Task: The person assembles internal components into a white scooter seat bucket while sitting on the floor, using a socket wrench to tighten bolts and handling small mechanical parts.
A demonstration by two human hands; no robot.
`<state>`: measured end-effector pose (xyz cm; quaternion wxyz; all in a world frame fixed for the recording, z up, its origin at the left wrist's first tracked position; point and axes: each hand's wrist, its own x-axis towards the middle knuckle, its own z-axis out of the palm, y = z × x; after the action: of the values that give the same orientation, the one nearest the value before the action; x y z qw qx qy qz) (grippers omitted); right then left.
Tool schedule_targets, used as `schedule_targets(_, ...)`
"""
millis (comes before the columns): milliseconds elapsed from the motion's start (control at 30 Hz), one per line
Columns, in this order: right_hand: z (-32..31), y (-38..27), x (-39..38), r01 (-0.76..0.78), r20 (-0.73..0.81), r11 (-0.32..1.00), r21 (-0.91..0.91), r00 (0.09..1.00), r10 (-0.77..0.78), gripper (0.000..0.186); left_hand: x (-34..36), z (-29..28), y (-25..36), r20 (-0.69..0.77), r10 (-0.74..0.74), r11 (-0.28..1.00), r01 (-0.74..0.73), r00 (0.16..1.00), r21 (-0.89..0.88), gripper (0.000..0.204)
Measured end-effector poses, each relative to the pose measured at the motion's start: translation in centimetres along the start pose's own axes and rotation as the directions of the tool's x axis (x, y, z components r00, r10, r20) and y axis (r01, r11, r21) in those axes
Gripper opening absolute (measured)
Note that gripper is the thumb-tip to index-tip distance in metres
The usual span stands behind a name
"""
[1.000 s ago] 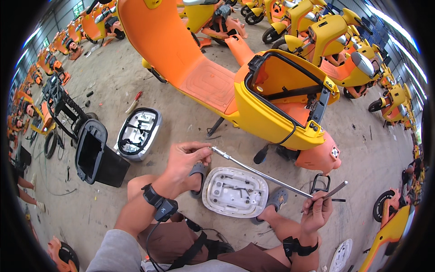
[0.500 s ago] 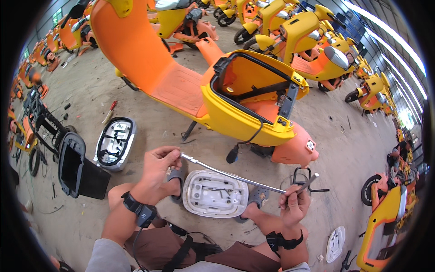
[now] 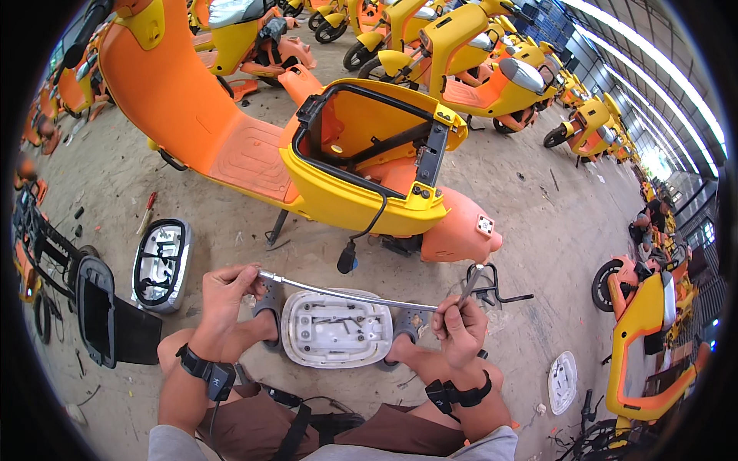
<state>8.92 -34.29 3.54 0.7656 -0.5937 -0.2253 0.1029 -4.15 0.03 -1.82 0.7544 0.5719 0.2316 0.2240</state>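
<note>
My left hand point(image 3: 231, 292) pinches the socket end of a long silver metal bar point(image 3: 338, 292). My right hand point(image 3: 460, 326) grips the bar's other end, where a short steel piece point(image 3: 473, 276) sticks up at an angle. Both hands are closed, held apart at knee height. Below the bar, between my sandalled feet, lies a white plastic cover point(image 3: 334, 338) with small metal parts in it. Just beyond my hands stands a yellow-and-orange scooter body point(image 3: 354, 211) with its top compartment open and a cable hanging from it.
A lidded white part with black seal point(image 3: 161, 261) and a black housing point(image 3: 100, 315) lie left, near a screwdriver point(image 3: 146, 211). A black bent frame point(image 3: 503, 296) and white plate point(image 3: 561, 384) lie right. Scooters point(image 3: 477, 96) fill the back; a person point(image 3: 657, 211) is far right.
The view has swung right, shifting everything leftward in the picture, and more of the right side shows. Both my hands still hold the metal bar, with much the same grip.
</note>
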Motion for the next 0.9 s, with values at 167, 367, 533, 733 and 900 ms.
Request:
schedule_targets(167,0.4,0.1,0.0,-0.019,-0.023,1.000,-0.019,1.000,0.018,0.021,0.2,0.0,-0.2,0.054,-0.025,0.997,0.021,0.998,0.072,0.025)
schedule_targets(367,0.8,0.9,-0.1,-0.001,-0.013,0.997,-0.076,1.000,0.000,0.019,0.1,0.3,-0.9,0.092,-0.016,0.994,0.006,0.996,0.112,0.026)
schedule_targets(533,3.2,1.3,0.1,-0.104,-0.178,0.994,-0.041,0.979,0.096,0.019,-0.7,1.1,-0.7,-0.092,0.047,0.952,-0.017,0.995,0.304,0.027)
schedule_targets(733,1.8,3.0,1.7,-0.455,-0.225,0.871,0.182,0.843,0.488,0.024,-0.7,1.9,0.4,-0.065,0.294,0.925,-0.267,0.953,0.270,0.023)
schedule_targets(900,0.7,5.3,2.0,-0.748,-0.015,0.563,0.351,0.596,0.802,0.024,-1.0,1.1,1.4,-0.031,0.479,0.841,-0.448,0.877,0.303,0.022)
